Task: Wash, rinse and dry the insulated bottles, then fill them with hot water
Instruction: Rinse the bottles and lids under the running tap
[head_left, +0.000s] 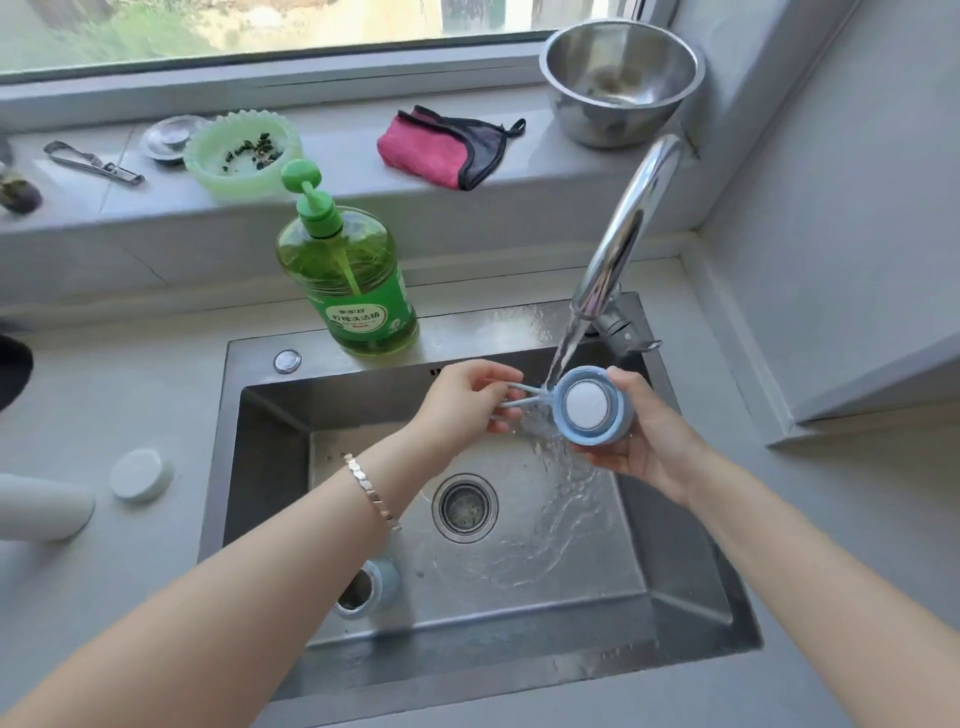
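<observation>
While water streams from the chrome faucet (621, 228), a blue bottle lid (589, 405) with a white centre is held under the flow above the steel sink (270, 467). The right hand (649, 436) cups the lid from the side and below, fingers curled around its rim. The left hand (467, 402) pinches the lid's thin blue strap loop (519, 395) between thumb and fingers, pulling it out sideways; a metal bracelet (371, 491) sits on that wrist. Water splashes off the lid and spreads across the basin floor around the round drain strainer (464, 506). Partly hidden behind the left forearm, a blue bottle (371, 587) stands in the sink with its mouth open upward. On the counter left of the sink lie a white cap (140, 474) and, at the frame's edge, a white bottle (41, 512) on its side. A green dish soap pump bottle (353, 280) stands on the sink's back ledge. Along the windowsill rest a pink cloth (436, 148), a steel bowl (621, 80), a pale green dish (241, 153) and a metal peeler (93, 163).
</observation>
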